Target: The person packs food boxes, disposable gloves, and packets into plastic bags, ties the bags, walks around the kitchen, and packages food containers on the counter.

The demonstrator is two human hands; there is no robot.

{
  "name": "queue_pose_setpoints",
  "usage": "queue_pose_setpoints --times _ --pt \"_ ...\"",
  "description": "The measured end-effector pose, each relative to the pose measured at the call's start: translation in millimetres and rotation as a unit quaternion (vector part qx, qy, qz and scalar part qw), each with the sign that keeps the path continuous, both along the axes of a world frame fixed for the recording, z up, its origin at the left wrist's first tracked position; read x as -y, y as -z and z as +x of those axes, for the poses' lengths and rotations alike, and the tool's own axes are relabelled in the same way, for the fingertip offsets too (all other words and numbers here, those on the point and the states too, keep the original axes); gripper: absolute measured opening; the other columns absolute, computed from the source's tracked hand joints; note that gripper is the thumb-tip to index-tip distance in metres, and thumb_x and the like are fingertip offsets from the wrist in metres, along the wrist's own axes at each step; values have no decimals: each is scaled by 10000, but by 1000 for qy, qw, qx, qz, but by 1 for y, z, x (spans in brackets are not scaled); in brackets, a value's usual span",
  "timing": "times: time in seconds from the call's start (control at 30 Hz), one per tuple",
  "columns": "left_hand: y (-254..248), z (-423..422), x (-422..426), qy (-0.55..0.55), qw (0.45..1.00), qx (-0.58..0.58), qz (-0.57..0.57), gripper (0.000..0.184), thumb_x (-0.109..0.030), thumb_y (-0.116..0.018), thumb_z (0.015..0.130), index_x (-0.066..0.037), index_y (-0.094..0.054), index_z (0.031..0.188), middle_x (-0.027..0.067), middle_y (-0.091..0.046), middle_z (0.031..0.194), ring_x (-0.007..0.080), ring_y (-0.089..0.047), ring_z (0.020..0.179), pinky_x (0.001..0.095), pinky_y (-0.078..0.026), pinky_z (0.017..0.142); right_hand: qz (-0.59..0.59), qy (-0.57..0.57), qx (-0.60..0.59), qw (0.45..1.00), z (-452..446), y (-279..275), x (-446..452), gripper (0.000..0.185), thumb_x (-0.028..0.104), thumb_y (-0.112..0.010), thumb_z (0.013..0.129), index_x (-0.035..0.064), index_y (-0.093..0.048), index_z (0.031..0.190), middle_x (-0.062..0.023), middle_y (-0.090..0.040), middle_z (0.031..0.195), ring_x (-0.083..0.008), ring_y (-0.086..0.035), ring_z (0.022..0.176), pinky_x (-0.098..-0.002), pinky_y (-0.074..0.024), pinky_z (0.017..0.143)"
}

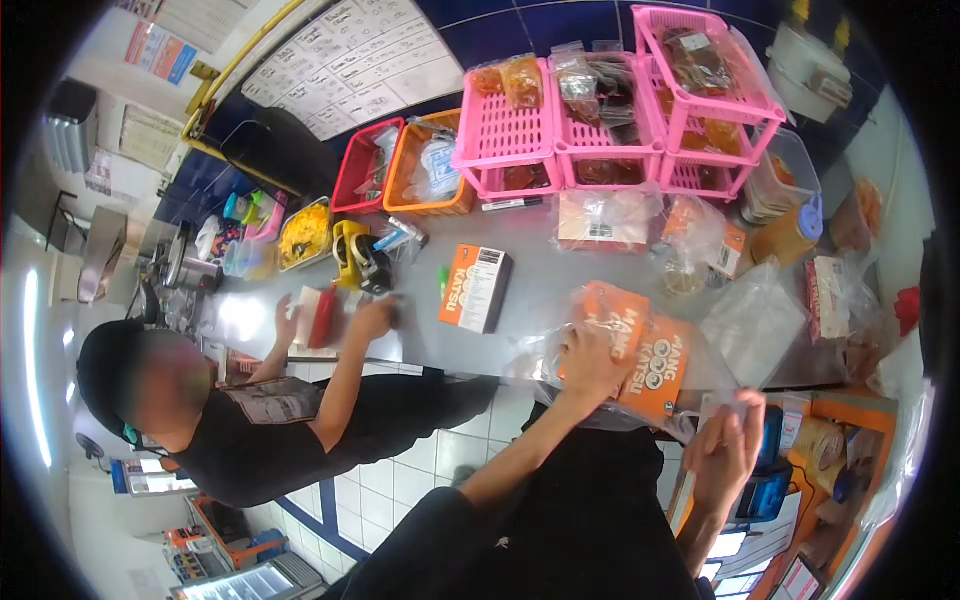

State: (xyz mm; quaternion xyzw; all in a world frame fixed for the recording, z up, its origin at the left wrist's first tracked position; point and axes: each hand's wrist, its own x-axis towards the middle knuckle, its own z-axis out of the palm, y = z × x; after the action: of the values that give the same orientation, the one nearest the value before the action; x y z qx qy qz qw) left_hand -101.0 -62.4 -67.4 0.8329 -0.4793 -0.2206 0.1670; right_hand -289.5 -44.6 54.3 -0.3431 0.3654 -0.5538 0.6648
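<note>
Two orange-and-white food boxes [655, 372] printed "Mang Katsu" lie side by side in a clear plastic bag [545, 355] at the counter's near edge. My left hand [595, 365] presses on the boxes with bent fingers, gripping the left one. At the bag's right end, my right hand [728, 440] pinches the plastic edge between thumb and fingers. Another orange-and-white box [474, 288] stands on the counter to the left, apart from both hands.
A co-worker [270, 420] at the left handles a red and white box [318, 318] near a yellow tape dispenser [352, 255]. Pink baskets [505, 130] of packets line the back. Bagged boxes [602, 220] and a clear plastic bag [755, 320] lie on the counter.
</note>
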Motion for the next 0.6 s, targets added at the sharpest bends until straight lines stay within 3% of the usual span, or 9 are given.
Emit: queue_pose_setpoints --times 0.1,0.13,0.17,0.27,0.37,0.4,0.47,0.5,0.6 --pt "-12 6 -22 33 996 -85 24 1008 -526 -740 756 -219 -204 1553 262 -315 1497 540 -378 1280 606 -359 1035 72 113 22 991 -4 6 26 224 144 -516 987 50 -463 1183 1 -405 602 -96 -339 350 -243 -315 333" --pt "0 14 -35 80 994 63 -30 914 -540 -708 800 -190 -280 1528 267 -338 1490 537 -418 1259 609 -353 1031 70 108 24 991 -11 11 30 224 144 -516 987 50 -463 1183 1 -405 602 -96 -339 350 -243 -315 333" --pt "11 20 -46 77 994 65 -32 914 -540 -708 800 -190 -280 1528 267 -338 1490 537 -418 1259 609 -353 1031 52 95 11 994 -19 18 33 209 144 -518 987 56 -474 1171 5 -410 612 -83 -336 352 -230 -304 326" --pt "-69 63 -79 90 985 118 94 665 -467 -675 871 -118 -484 1404 247 -533 1350 446 -556 1169 566 -404 998 55 84 1 995 -24 22 33 177 139 -513 989 63 -490 1147 10 -416 620 -57 -333 356 -210 -282 311" --pt "-146 90 -88 96 994 -15 -50 473 -336 -643 931 -23 -590 1282 188 -689 1124 302 -705 889 416 -535 830 70 72 12 995 -24 27 32 151 131 -502 994 63 -495 1128 13 -418 620 -42 -334 357 -201 -269 297" --pt "-160 102 -91 94 994 -15 -50 473 -336 -643 931 -23 -590 1282 188 -689 1124 302 -705 889 416 -535 830 70 58 21 996 -24 29 32 141 129 -499 996 61 -495 1120 14 -420 620 -39 -336 357 -199 -266 292" --pt "-176 123 -90 64 945 -253 -198 275 -231 -612 955 -11 -668 1111 103 -722 964 175 -697 801 299 -530 705 68 66 17 995 -25 26 32 132 130 -498 997 58 -496 1108 12 -423 619 -41 -338 354 -199 -268 292" --pt "-164 133 -82 -13 908 -270 -321 186 -138 -586 960 11 -683 1014 89 -717 897 126 -675 747 262 -517 696 65 77 13 995 -26 24 32 124 131 -497 998 54 -497 1096 10 -426 619 -43 -340 351 -199 -270 293" --pt "-95 204 -41 -159 904 -165 -361 178 -138 -593 969 8 -640 1059 145 -696 904 196 -686 830 297 -543 748 66 67 7 996 -28 24 30 110 133 -500 997 49 -499 1069 6 -442 619 -49 -348 342 -202 -279 295"
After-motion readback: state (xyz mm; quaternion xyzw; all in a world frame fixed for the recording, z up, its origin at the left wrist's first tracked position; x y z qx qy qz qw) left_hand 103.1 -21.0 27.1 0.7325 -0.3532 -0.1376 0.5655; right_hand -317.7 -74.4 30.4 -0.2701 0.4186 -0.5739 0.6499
